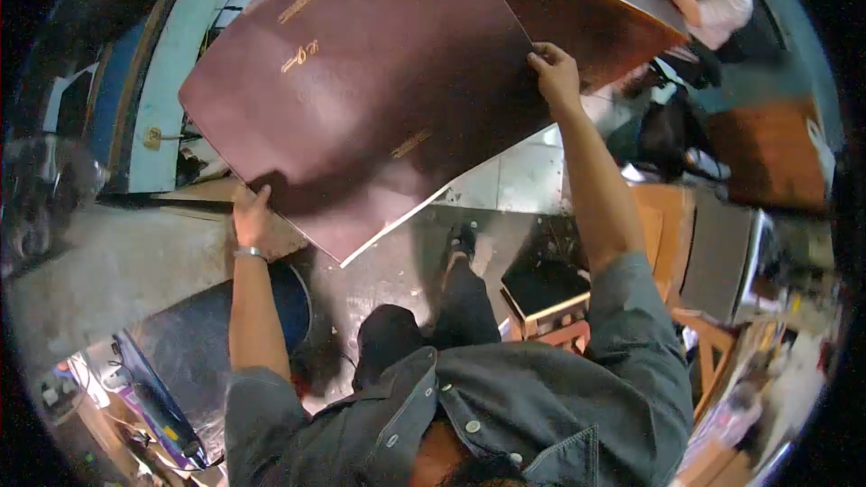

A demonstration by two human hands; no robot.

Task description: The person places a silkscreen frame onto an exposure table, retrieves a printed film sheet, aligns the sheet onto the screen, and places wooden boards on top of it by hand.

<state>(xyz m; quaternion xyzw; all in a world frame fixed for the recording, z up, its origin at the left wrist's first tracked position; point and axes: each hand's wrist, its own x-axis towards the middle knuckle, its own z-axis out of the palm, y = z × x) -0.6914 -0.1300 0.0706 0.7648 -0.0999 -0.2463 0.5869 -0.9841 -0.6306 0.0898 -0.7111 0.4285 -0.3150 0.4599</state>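
Note:
A large maroon sheet [379, 63] with small gold print spans the upper middle of the head view, held up off the floor and tilted. My left hand [251, 215] grips its lower left edge between thumb and fingers. At the right edge of the sheet, my right hand [555, 75] pinches it with the arm stretched forward. A pale edge shows along the sheet's lower right side. The fingers behind the sheet are partly hidden.
A brown desk [595, 13] stands beyond the sheet, where another person [713, 0] sits. A grey worktop [117, 261] lies at left. Near my legs at right is a dark-topped stool [546, 289]. A wooden cabinet [654, 225] stands farther right.

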